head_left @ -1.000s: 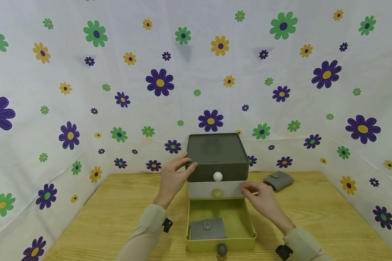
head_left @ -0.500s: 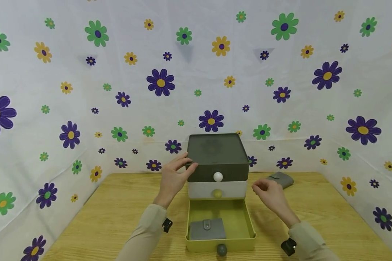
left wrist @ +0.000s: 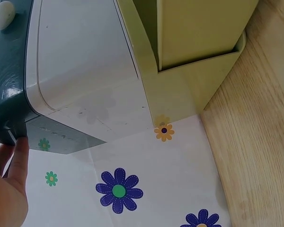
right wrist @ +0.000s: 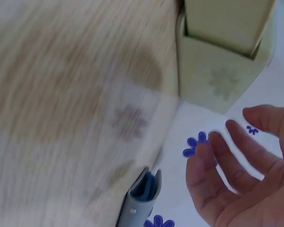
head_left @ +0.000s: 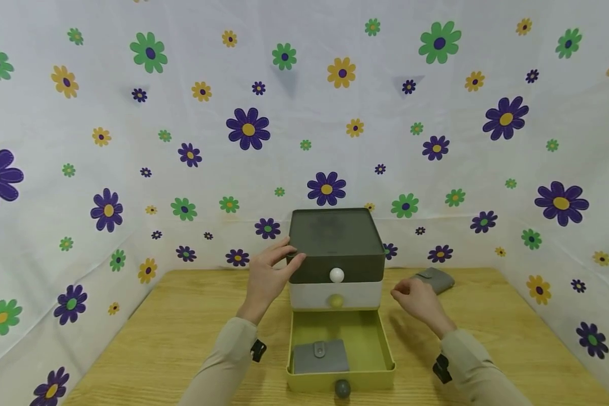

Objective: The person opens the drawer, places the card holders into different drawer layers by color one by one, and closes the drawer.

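Note:
A small stacked drawer unit stands mid-table, with a dark green top tier, a white middle tier and an olive bottom drawer pulled out. In that drawer lies a grey snap wallet. My left hand touches the top tier's front left corner, thumb and fingers fairly straight; the left wrist view also shows this hand there. To the right of the unit, apart from it, my right hand hovers with loosely bent fingers and holds nothing. Behind it lies a second grey wallet, partly hidden.
The wooden table extends to both sides of the unit. A white cloth with printed flowers hangs behind and at the sides. Round knobs stick out from the fronts, the bottom drawer's grey knob being nearest to me.
My right hand has moved away from the white tier's right side, toward the right, and now stands apart from it. The left hand and the drawers have stayed in place.

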`<state>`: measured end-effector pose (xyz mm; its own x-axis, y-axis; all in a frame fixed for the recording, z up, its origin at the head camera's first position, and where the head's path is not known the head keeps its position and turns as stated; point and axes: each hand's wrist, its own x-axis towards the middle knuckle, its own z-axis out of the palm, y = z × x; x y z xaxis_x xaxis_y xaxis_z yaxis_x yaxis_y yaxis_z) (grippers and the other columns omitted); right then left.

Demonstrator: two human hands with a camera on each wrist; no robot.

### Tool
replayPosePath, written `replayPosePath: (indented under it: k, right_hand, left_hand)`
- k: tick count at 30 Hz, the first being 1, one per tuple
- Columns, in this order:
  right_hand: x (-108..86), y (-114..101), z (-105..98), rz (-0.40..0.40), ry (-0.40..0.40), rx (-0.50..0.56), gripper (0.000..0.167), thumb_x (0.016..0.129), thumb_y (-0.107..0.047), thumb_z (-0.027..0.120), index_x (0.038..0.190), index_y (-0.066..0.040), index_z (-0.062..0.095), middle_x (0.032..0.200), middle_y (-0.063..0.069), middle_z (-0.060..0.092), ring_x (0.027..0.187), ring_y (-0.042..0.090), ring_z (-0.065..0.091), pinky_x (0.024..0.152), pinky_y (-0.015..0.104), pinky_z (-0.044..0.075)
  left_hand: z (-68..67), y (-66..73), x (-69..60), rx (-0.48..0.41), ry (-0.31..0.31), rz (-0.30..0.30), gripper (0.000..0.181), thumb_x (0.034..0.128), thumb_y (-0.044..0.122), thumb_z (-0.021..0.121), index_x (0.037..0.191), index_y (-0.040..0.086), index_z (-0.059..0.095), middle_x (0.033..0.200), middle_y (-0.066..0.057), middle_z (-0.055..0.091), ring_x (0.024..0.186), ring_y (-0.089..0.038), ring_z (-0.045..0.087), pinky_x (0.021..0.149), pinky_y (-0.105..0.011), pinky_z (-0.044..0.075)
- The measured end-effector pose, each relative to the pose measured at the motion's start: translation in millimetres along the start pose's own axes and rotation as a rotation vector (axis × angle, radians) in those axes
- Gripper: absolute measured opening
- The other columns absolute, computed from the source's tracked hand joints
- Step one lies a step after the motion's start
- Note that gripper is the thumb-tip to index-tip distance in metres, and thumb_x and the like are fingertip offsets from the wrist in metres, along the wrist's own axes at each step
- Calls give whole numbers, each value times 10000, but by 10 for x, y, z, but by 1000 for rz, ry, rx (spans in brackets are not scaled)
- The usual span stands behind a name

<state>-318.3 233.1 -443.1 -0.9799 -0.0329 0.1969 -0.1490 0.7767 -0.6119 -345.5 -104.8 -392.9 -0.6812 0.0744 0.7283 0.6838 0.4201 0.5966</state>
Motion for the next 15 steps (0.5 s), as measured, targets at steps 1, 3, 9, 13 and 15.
replayPosePath:
  k: [1,3,9,13,15]
  right_hand:
    - [11,19,-9,2,2,-20,193,932,-171,623,990,-14,721,954,118,723,835,245,674,733,440,551]
    - [31,58,-35,6,10,-62,218,927,-169,614,1003,11,713,959,146,720,829,259,675,731,454,551]
    - [99,177,-89,33,18,-146,220,913,-181,586,902,-7,720,917,167,715,730,247,638,608,383,498]
    - [132,227,-89,33,32,-189,239,908,-196,589,890,9,710,991,226,685,866,368,628,724,475,520]
    - [144,245,-75,32,45,-216,278,909,-207,589,980,37,702,1114,292,625,1031,464,573,845,576,491]
  left_hand:
    - [4,0,-5,0,-1,-3,285,854,304,769,1030,79,764,1307,-102,641,1208,-272,620,934,-408,530]
    - [13,2,-12,-2,-4,-10,289,853,309,769,1035,84,765,1305,-94,644,1209,-267,619,936,-407,529]
    - [23,1,-15,-23,-1,-16,276,853,305,769,1020,85,766,1299,-101,647,1210,-270,619,939,-410,525]
    - [8,-2,-10,-32,-2,-12,277,854,306,769,1018,84,767,1300,-113,645,1215,-274,616,939,-415,523]
    - [-5,-8,-11,-21,-2,-10,278,853,312,769,1019,89,768,1300,-106,646,1214,-268,617,936,-411,526]
